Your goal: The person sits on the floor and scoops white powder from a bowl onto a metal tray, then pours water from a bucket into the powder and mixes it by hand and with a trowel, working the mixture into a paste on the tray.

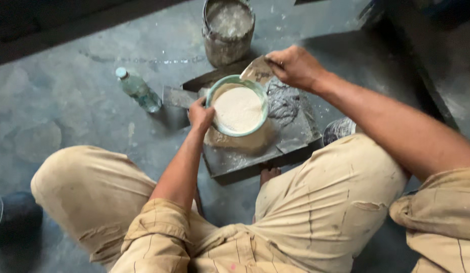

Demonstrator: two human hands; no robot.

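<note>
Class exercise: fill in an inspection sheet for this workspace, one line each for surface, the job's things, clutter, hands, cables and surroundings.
Surface: grey stained floor, with a dark board on it.
Job's things: green bowl of pale powder, held over the board; scraper at its rim.
Clutter: plastic bottle lying on the floor; crusted bucket; a small tin by the knee.
Hands: left hand grips the bowl's rim; right hand holds the scraper.
Cables: nothing seen.
Surroundings: dark shoe at left; person squatting in beige trousers.
</note>
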